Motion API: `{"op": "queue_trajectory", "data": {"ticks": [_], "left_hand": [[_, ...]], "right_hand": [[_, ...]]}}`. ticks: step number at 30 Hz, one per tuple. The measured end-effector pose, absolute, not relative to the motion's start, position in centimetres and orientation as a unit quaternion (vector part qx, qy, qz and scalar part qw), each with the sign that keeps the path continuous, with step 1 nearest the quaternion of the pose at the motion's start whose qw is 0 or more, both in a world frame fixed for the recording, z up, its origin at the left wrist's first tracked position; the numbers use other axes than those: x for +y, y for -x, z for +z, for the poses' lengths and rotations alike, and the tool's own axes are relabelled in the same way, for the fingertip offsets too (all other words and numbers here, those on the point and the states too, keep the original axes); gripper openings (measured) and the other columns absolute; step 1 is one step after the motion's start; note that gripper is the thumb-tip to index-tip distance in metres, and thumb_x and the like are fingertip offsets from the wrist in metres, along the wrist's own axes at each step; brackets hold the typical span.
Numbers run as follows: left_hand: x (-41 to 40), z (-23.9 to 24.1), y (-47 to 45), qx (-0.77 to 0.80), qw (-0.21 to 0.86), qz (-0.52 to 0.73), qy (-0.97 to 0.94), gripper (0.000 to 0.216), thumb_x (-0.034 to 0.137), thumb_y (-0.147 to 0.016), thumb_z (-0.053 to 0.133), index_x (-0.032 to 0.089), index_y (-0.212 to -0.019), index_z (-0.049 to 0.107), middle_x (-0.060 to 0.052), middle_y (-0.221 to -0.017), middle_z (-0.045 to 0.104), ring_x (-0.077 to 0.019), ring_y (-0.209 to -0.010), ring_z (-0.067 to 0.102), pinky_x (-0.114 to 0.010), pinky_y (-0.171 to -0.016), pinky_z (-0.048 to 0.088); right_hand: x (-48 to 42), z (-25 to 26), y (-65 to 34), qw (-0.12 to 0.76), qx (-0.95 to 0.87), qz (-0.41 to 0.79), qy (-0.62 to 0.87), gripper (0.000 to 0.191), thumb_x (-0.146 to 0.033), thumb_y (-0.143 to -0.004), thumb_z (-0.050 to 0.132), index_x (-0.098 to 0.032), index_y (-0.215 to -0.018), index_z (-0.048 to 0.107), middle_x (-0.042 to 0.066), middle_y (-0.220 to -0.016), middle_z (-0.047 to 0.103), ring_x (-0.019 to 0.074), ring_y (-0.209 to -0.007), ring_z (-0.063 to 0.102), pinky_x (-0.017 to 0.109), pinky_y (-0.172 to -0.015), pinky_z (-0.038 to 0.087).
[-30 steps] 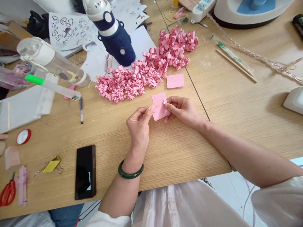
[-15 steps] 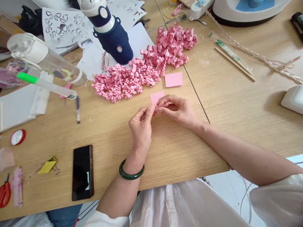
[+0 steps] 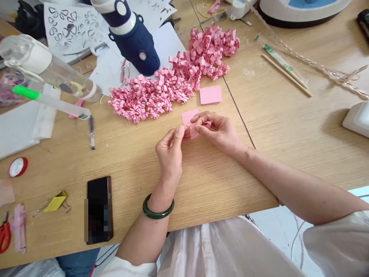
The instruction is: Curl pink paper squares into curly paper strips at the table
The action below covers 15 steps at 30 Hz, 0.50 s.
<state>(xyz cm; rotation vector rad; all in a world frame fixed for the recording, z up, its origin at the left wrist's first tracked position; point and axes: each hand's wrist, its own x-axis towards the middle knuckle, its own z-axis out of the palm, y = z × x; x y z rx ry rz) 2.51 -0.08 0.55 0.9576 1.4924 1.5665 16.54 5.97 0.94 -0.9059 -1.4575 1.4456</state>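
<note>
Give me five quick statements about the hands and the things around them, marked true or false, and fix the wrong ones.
1. The left hand and right hand are close together at the pink paper. True.
2. The phone lies to the right of the right hand. False: it lies to the left of the left hand.
3. The dark green bangle is on the left wrist. True.
4. The pink rectangle lies between the hands and the person's body. False: it lies beyond the hands.
5. The dark blue bottle is on the far side of the pile of pink curls. True.
</note>
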Motion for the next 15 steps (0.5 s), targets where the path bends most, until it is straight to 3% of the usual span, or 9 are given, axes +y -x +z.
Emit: {"op": "queue_trajectory", "data": {"ticks": [9, 15], "left_hand": [[-0.40, 1.20, -2.80, 0.590, 0.318, 0.583, -0.460, 0.016, 0.034, -0.089, 0.073, 0.020, -0.086, 0.079, -0.002, -0.085, 0.077, -0.0137, -0.080, 0.071, -0.026, -0.081, 0.058], [-0.31, 0.90, -2.55, 0.588, 0.310, 0.584, -0.466, 0.012, 0.032, -0.087, 0.074, 0.022, -0.086, 0.080, -0.002, -0.085, 0.077, -0.0142, -0.081, 0.071, -0.026, -0.080, 0.057]], "right_hand": [[5.87, 1.34, -16.54, 0.429, -0.600, 0.560, 0.377, 0.012, -0.020, -0.083, 0.074, -0.018, -0.074, 0.066, 0.008, -0.106, 0.073, 0.0206, -0.104, 0.066, 0.039, -0.099, 0.051], [5.97, 1.16, -16.56, 0.424, -0.590, 0.575, 0.376, 0.012, -0.021, -0.083, 0.074, -0.018, -0.075, 0.067, 0.008, -0.108, 0.072, 0.0200, -0.100, 0.067, 0.037, -0.093, 0.056]]}}
